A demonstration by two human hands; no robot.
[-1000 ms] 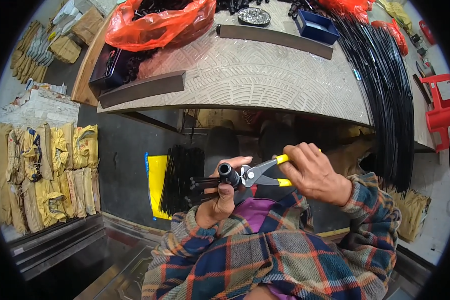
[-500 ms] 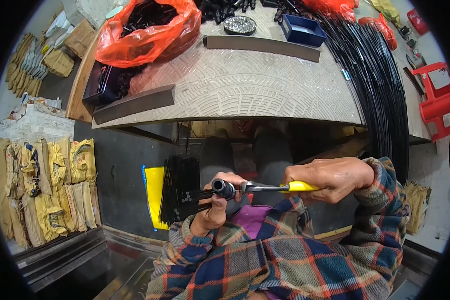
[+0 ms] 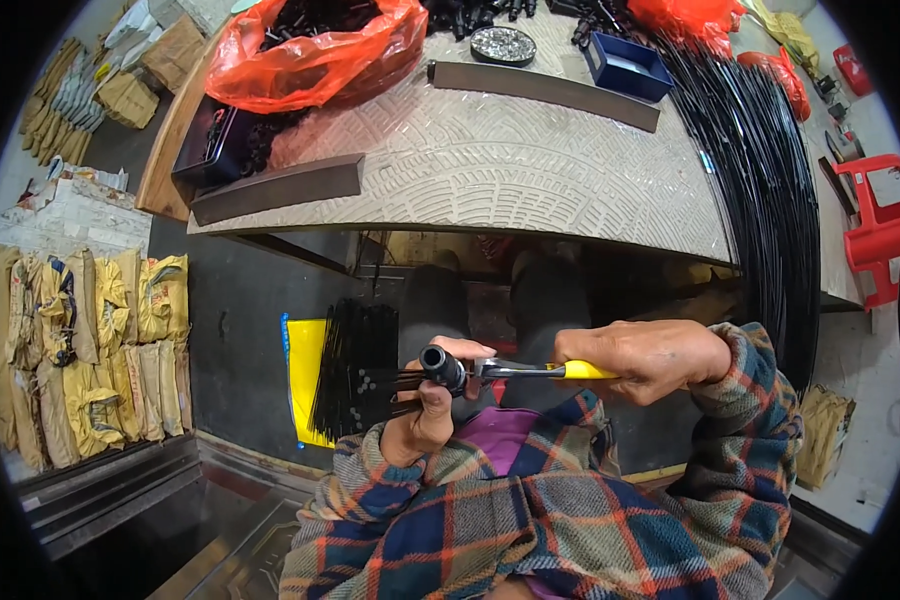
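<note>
My left hand is closed around a black tubular fitting, its round open end facing up. Thin black rods fan out to the left of that hand, and several seem to run into the fitting. In my right hand is a pair of pliers with yellow grips, the fingers wrapped round the handles. The metal jaws meet the right side of the fitting, close to my left fingertips; their exact bite is too small to tell.
Ahead stands a table with a textured cover. On it are a red plastic bag of black parts, dark bars, a round dish, a blue box and long black rods. A yellow sheet lies low left; wrapped bundles lie further left.
The view has shifted slightly, so the table sits a little further right. Both hands keep their hold; the fitting and pliers have barely moved, the fitting tilting slightly.
</note>
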